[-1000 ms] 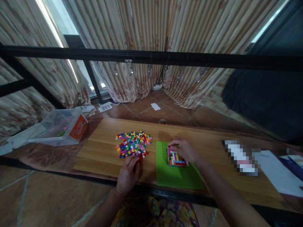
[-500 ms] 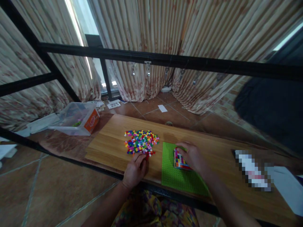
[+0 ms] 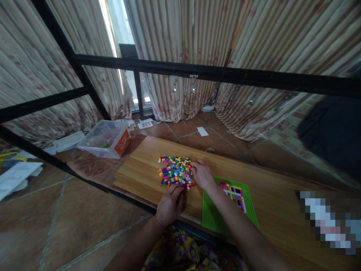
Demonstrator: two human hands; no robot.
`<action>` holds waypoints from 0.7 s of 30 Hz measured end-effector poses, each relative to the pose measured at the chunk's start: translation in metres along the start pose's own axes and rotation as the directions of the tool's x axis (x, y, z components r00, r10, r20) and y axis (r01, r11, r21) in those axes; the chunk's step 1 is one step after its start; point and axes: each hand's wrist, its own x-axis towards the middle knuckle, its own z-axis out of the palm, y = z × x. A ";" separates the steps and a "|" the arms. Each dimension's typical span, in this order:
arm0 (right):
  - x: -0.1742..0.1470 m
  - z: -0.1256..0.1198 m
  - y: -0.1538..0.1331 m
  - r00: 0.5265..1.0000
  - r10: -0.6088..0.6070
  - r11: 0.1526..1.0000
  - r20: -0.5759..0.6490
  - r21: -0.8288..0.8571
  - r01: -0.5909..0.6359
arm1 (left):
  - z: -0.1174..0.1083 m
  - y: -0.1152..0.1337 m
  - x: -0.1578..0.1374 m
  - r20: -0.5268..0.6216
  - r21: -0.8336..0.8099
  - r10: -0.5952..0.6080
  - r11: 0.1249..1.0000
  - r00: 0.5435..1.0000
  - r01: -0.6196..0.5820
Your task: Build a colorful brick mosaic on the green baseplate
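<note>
Striped, floral-patterned curtains (image 3: 197, 45) hang across the back, and daylight breaks through a narrow window gap (image 3: 121, 26) on the left. A black metal frame (image 3: 214, 73) runs across in front of them. Below, reddish-brown floor tiles (image 3: 50, 222) spread out, with scraps of paper (image 3: 202, 131) lying near the curtain hem. A wooden tabletop (image 3: 141, 169) sits in front, well lit.

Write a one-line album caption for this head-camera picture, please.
Both hands, right hand and left hand, reach into a pile of coloured bricks beside a green baseplate.
</note>
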 end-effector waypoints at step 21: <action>-0.001 0.012 -0.018 0.968 0.248 0.958 -0.029 -0.139 -0.249 | -0.001 0.001 0.000 -0.018 0.028 0.019 0.999 1.000 -0.019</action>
